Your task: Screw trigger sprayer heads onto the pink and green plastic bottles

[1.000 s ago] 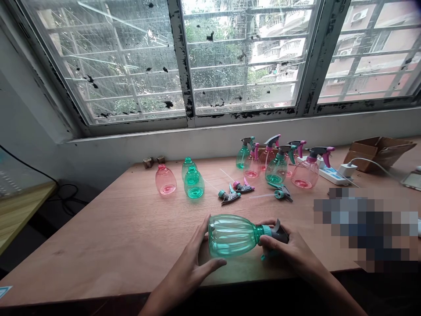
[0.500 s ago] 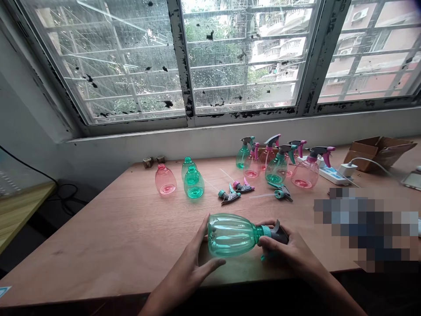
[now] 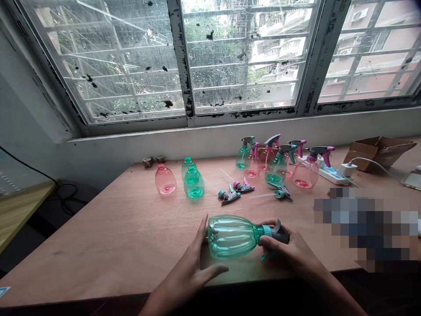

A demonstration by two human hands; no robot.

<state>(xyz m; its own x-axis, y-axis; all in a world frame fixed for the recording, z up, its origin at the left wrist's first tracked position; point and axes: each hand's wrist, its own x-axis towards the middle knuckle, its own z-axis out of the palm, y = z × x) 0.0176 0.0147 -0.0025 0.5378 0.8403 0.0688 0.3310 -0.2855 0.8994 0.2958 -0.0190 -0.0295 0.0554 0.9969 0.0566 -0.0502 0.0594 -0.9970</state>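
Observation:
A green see-through spray bottle point(image 3: 232, 236) lies on its side near the front edge of the wooden table point(image 3: 125, 245). My left hand point(image 3: 194, 263) cups its base, fingers spread along the bottom and thumb under it. My right hand point(image 3: 291, 252) is closed round the grey and teal trigger head point(image 3: 278, 232) at the bottle's neck.
Three loose trigger heads point(image 3: 235, 191) lie behind the bottle. A headless pink bottle point(image 3: 165, 180) and two green ones point(image 3: 193, 180) stand at the back left. Several finished spray bottles point(image 3: 279, 164) stand back right, near a power strip point(image 3: 330, 174) and a cardboard box point(image 3: 378, 151).
The bottle has shifted very slightly in my hands; my left thumb sits a little further out. Everything else on the table is unchanged.

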